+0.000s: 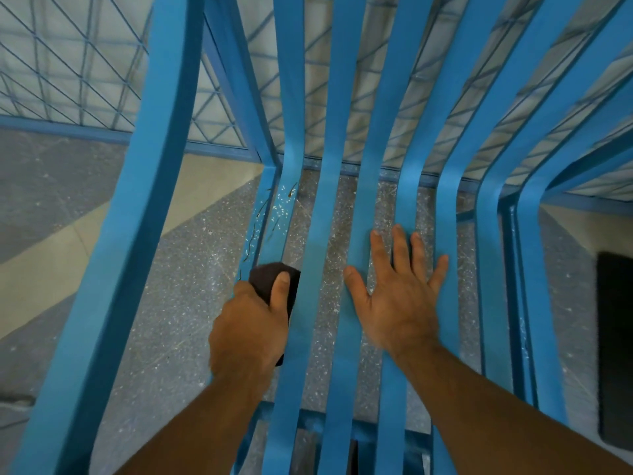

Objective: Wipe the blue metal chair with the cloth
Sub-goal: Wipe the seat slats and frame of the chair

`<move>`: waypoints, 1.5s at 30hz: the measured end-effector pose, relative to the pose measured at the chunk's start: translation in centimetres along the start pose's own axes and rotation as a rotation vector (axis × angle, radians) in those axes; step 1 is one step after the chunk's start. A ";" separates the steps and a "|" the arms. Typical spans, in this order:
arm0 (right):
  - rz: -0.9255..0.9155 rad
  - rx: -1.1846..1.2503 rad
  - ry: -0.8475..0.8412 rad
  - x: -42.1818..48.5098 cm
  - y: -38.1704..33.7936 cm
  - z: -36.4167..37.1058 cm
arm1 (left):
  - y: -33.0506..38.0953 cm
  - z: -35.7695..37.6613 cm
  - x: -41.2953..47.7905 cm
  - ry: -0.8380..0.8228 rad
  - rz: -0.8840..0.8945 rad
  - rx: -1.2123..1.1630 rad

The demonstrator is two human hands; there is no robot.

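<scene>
The blue metal chair [342, 166] fills the view, its long flat slats running from the seat up into the backrest. My left hand [250, 323] is shut on a dark brown cloth [270, 279] and presses it on the leftmost seat slat. Pale specks and thin dark scratches mark that slat just above the cloth. My right hand [397, 293] lies flat, fingers spread, on the middle seat slats and holds nothing.
Speckled grey floor [178, 320] shows between the slats. A wide blue armrest bar [113, 255] slants down the left side. A blue wire-mesh frame [85, 63] stands behind the chair. A dark mat [615, 347] lies at the right edge.
</scene>
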State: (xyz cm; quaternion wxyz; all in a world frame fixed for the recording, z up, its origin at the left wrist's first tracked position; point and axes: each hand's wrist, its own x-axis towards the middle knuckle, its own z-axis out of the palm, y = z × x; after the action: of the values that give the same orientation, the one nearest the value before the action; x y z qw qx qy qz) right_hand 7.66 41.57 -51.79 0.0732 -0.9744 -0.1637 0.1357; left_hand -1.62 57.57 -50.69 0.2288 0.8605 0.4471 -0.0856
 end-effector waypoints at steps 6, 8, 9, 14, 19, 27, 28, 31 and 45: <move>0.006 -0.009 0.012 0.0 -0.1 0.2 | 1.3 0.0 0.9 -0.001 -0.008 0.029; 0.009 -0.011 0.011 0.0 -0.2 0.2 | 2.3 0.0 2.1 0.010 0.064 0.011; 0.009 -0.013 0.007 0.0 -0.2 0.2 | 2.9 0.0 2.9 0.016 0.109 0.005; 0.007 0.010 0.006 0.1 0.0 0.3 | 6.0 0.1 7.1 -0.030 0.160 -0.018; 0.002 0.026 0.010 0.2 0.1 0.3 | 6.8 0.5 8.0 0.003 0.038 -0.015; 0.011 0.020 -0.020 0.2 0.0 -0.1 | 4.3 0.3 4.9 0.022 0.033 0.038; 0.013 0.021 -0.017 0.2 0.0 -0.1 | 4.5 0.3 5.1 0.016 0.024 0.042; 0.013 0.017 -0.016 0.2 0.0 0.2 | 5.5 0.4 6.1 -0.019 0.001 0.018; 0.006 0.047 0.002 0.2 0.2 0.3 | 10.3 0.5 12.6 0.008 0.097 -0.094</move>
State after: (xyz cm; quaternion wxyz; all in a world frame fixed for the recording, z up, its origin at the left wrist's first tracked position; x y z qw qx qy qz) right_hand 7.84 41.51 -52.13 0.0959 -0.9730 -0.1574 0.1388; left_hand 14.17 61.46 -52.27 0.2711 0.8698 0.4092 -0.0495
